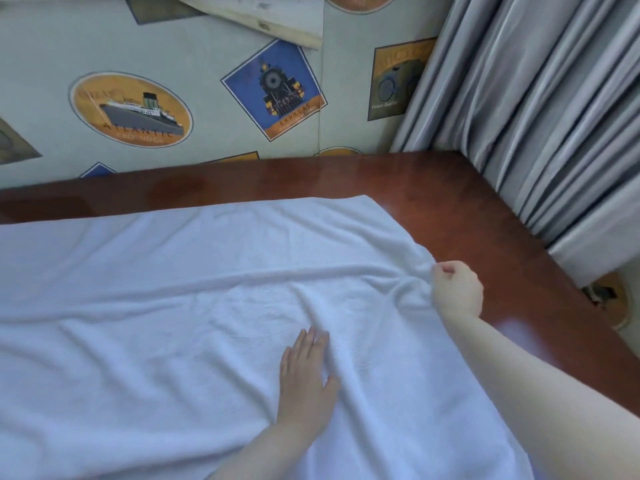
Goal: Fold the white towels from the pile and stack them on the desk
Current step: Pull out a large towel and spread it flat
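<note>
Two hands work: left hand [306, 374] presses flat on towel [156, 306], right hand [456, 289] pinches its edge.

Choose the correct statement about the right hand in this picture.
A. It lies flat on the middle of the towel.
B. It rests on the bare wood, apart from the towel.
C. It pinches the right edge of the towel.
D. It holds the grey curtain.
C: the right hand has its fingers curled on the bunched right edge of the white towel, which lies spread on the desk.
</note>
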{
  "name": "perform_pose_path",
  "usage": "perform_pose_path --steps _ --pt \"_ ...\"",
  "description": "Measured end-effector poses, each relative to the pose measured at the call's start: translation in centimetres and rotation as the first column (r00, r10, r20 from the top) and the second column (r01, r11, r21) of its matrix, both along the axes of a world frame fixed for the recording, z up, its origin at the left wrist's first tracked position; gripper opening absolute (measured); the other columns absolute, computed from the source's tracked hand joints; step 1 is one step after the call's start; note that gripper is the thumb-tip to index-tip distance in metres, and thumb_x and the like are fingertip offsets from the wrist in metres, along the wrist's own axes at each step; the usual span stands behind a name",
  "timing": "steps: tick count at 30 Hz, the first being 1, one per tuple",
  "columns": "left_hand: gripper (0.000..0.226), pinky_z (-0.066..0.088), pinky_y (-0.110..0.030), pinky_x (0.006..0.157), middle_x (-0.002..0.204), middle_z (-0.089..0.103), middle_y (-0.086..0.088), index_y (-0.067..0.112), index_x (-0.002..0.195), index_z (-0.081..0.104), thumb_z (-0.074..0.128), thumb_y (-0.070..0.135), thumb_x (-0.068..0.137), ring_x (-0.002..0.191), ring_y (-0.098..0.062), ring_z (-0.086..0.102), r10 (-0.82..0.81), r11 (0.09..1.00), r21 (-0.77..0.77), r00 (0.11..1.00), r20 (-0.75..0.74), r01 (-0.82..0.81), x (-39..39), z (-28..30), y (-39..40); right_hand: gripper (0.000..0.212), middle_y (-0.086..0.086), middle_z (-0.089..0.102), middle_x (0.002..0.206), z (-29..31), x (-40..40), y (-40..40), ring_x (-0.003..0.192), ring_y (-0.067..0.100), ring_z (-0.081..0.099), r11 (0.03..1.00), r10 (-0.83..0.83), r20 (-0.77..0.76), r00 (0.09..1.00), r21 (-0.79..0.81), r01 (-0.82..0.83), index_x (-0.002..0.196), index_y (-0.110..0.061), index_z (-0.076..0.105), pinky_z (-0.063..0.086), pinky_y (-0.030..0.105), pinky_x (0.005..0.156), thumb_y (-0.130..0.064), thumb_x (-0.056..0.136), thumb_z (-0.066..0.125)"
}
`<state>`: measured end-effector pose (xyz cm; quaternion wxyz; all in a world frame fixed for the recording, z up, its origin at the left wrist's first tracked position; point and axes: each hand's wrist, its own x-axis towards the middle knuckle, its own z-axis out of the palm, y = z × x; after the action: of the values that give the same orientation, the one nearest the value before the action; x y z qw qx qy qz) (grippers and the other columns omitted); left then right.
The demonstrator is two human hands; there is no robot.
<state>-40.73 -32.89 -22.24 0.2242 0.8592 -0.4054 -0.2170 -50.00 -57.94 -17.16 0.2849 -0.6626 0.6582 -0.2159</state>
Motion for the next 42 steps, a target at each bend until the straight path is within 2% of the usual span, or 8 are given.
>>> perform_pose_path --steps 5,9,17,28,32,35,39,42 --pt "0.015 0.048 -0.029 0.082 0.100 0.070 0.009 0.022 0.101 0.067 0.054 0.029 0.097 0.098 -0.009 0.066 0.267 0.732 -0.132 0.460 -0.847 -0.668 1.3 6.9 -3.4 0.008 -0.010 0.060 0.087 2.2 5.0 13.6 0.082 0.017 0.058 0.755 0.646 -0.119 0.754 -0.048 -0.654 0.091 -0.027 0.054 0.029 0.030 0.063 -0.028 0.096 0.048" --pt "0.013 0.045 -0.022 0.051 0.064 0.061 -0.003 0.010 0.090 0.062 0.072 0.012 0.082 0.059 -0.017 0.060 0.317 0.725 0.037 0.285 -0.905 -0.688 4.2 7.8 0.5 0.010 -0.013 0.053 0.086 1.1 4.4 20.9 0.078 0.014 0.055 0.519 0.855 -0.015 0.519 -0.002 -0.855 0.100 -0.026 0.050 0.032 0.020 0.056 -0.024 0.090 0.048" --pt "0.035 0.052 -0.043 0.096 0.120 0.068 -0.014 0.003 0.117 0.065 0.056 0.030 0.097 0.109 -0.030 0.066 0.284 0.543 0.116 0.051 -0.958 -0.832 6.2 8.5 6.9 0.035 -0.013 0.043 0.104 -0.9 -2.9 22.2 0.104 0.016 0.049 0.623 0.756 -0.341 0.558 0.115 -0.774 0.109 -0.032 0.044 0.039 0.028 0.078 -0.023 0.076 0.052" --pt "0.029 0.038 -0.032 0.101 0.110 0.069 0.022 0.036 0.108 0.069 0.063 0.052 0.083 0.114 -0.003 0.058 0.027 0.916 -0.224 0.607 -0.794 -0.333 6.1 17.8 10.2 0.017 0.005 0.052 0.069 5.9 3.8 28.8 0.064 0.017 0.046 0.788 0.333 0.568 0.753 0.272 -0.553 0.073 -0.011 0.053 0.037 0.030 0.059 -0.016 0.089 0.048" --pt "0.077 0.046 -0.031 0.103 0.129 0.063 0.014 0.043 0.136 0.040 0.083 0.037 0.072 0.122 -0.007 0.057 -0.111 0.889 -0.310 0.499 -0.859 -0.336 4.1 13.5 17.2 0.016 0.009 0.069 0.088 7.5 7.4 30.4 0.083 0.022 0.068 0.717 0.189 0.695 0.694 0.385 -0.581 0.098 -0.011 0.061 0.057 0.033 0.066 -0.005 0.092 0.047" --pt "0.107 0.045 -0.012 0.092 0.136 0.039 0.031 0.048 0.137 0.013 0.088 0.031 0.062 0.120 0.018 0.040 0.052 0.903 -0.251 0.670 -0.741 -0.348 4.6 11.0 21.6 0.018 0.008 0.065 0.087 8.4 10.5 33.3 0.082 0.021 0.067 0.677 0.171 0.714 0.679 0.416 -0.608 0.097 -0.010 0.051 0.055 0.029 0.061 0.003 0.087 0.045" --pt "0.018 0.053 -0.025 0.067 0.097 0.068 0.004 0.020 0.106 0.063 0.057 0.011 0.092 0.078 -0.004 0.061 0.388 0.736 -0.246 0.691 -0.610 -0.631 7.6 10.5 24.6 0.033 0.016 0.064 0.097 8.7 14.1 37.1 0.088 0.027 0.065 0.625 0.111 0.770 0.628 0.437 -0.646 0.106 -0.004 0.052 0.057 0.029 0.061 0.012 0.081 0.038" --pt "0.020 0.051 -0.032 0.068 0.080 0.068 -0.002 0.016 0.087 0.069 0.051 0.018 0.097 0.073 -0.014 0.062 0.423 0.543 -0.270 0.536 -0.730 -0.795 10.7 11.6 26.6 0.026 0.013 0.058 0.088 8.3 15.9 38.6 0.076 0.025 0.060 0.655 -0.014 0.759 0.651 0.499 -0.567 0.098 -0.004 0.053 0.055 0.028 0.054 0.013 0.083 0.040"
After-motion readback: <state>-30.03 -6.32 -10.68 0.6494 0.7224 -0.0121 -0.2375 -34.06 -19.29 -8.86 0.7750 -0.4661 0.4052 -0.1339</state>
